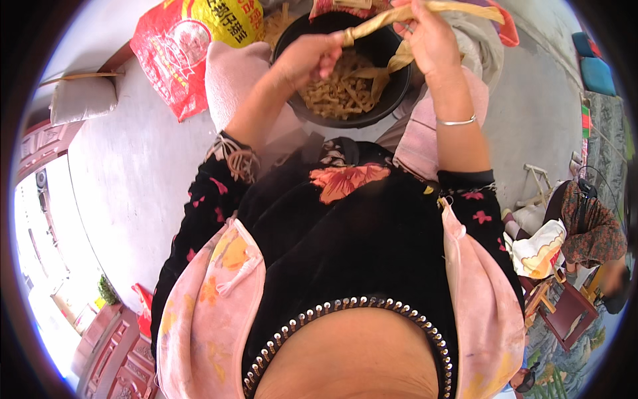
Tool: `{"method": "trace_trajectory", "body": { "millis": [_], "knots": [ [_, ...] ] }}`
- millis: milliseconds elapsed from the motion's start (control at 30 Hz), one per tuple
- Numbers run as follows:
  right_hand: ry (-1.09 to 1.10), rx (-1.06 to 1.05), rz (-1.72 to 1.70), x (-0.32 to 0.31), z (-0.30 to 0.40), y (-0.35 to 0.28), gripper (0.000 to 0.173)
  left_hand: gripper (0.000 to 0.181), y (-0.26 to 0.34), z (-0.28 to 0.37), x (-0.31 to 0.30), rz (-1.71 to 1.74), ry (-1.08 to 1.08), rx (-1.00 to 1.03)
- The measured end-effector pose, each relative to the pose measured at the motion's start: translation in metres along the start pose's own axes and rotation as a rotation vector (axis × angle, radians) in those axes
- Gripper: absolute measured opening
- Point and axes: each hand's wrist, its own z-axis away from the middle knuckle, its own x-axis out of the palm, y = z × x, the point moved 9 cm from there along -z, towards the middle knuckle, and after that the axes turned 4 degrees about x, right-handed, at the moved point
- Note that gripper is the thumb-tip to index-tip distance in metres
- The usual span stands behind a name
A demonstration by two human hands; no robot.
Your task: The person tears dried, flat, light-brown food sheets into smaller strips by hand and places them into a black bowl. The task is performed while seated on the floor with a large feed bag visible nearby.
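Note:
Between my two hands stretches a pale yellow flat strip [371, 24], twisted and apparently of plant fibre. My left hand [311, 56] pinches it at a small knot or fold near the fingertips. Farther right, my right hand [426, 37] grips the strip, and a free length sticks out past it to the right. Another loop hangs below the right hand towards a black round tub [356, 119] in front of me. Inside lies a heap of tan braided or crinkled strips [336, 95]. The tips of my right fingers are partly cut off by the top edge.
Pink towels [234, 82] cover my knees. A red and yellow plastic sack [174, 55] bearing writing lies left of the tub; a whitish sack [478, 45] is to its right. At far right another person [590, 224] sits near a wooden chair [568, 314].

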Motion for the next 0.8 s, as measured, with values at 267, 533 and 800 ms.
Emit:
{"method": "trace_trajectory", "body": {
  "millis": [267, 533, 800],
  "knots": [
    [-0.011, -0.029, -0.239, 0.012, 0.043, 0.001, 0.031, 0.035, -0.047, 0.049, 0.045, -0.558, -0.229, -0.017],
    [-0.486, 0.470, -0.106, 0.085, 0.110, 0.059, 0.033, 0.079, 0.038, 0.097, 0.082, 0.072, -0.444, 0.328],
    [-0.516, 0.668, -0.182, 0.109, 0.141, 0.087, 0.032, 0.033, 0.059, 0.100, 0.058, 0.159, -0.143, 0.398]
  ]
}}
